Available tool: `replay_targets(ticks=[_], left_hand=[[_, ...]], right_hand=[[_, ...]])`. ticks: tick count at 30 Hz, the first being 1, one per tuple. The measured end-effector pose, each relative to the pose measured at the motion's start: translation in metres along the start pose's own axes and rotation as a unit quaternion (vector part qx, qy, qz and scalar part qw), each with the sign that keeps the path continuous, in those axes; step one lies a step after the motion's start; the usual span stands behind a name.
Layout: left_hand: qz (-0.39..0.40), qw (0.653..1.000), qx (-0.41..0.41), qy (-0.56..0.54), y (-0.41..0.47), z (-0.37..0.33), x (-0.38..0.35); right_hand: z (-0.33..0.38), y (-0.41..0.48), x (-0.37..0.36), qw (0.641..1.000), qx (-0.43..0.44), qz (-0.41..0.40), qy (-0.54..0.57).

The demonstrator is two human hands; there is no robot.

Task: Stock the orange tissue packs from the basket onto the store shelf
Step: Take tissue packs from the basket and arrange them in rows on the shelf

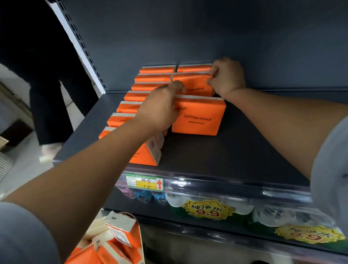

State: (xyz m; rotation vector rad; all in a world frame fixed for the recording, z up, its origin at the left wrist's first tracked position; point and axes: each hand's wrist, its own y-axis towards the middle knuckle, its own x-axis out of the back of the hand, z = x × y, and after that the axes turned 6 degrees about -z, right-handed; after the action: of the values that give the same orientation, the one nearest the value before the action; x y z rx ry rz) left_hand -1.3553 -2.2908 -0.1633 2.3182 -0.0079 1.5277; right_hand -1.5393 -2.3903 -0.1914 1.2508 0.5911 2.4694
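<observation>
Orange tissue packs stand upright in two rows on the dark shelf (222, 155). The left row (142, 97) holds several packs running front to back. The right row has three: a front pack (199, 119) marked COTTON TISSUE, a middle pack (194, 85), and a back pack (193, 68). My left hand (161, 106) pinches the middle pack's left top corner. My right hand (226, 77) pinches its right top corner. The basket (140, 237) at lower left holds several more orange packs (107, 258) piled loosely.
A price tag (144, 181) sits on the shelf's front rail. Bottled water packs with 9.9 stickers (209, 209) fill the shelf below. Another person's dark-trousered legs (49, 95) stand left of the shelf upright. The shelf's right half is bare.
</observation>
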Motion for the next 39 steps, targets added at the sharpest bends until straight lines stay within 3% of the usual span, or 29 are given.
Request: replay_targets(ticks=[6,10,17,25,39], left_hand=[[-0.011,0.998,-0.037,0.055,0.007,0.001,-0.004],[-0.024,0.991,-0.060,0.120,0.018,0.001,-0.004],[-0.032,0.977,-0.034,0.207,0.044,-0.001,-0.012],[-0.030,0.959,-0.008,0.281,0.056,-0.003,-0.030],[-0.042,0.937,-0.030,0.345,0.066,-0.006,-0.034]], right_hand=[[-0.003,0.000,0.003,1.000,0.012,0.004,0.000],[-0.009,-0.001,0.008,0.997,-0.042,0.008,0.070],[-0.022,-0.022,0.020,0.991,-0.079,-0.017,0.109],[-0.022,-0.034,0.024,0.977,-0.112,0.030,0.181],[-0.016,-0.044,0.018,0.985,-0.086,0.032,0.147]])
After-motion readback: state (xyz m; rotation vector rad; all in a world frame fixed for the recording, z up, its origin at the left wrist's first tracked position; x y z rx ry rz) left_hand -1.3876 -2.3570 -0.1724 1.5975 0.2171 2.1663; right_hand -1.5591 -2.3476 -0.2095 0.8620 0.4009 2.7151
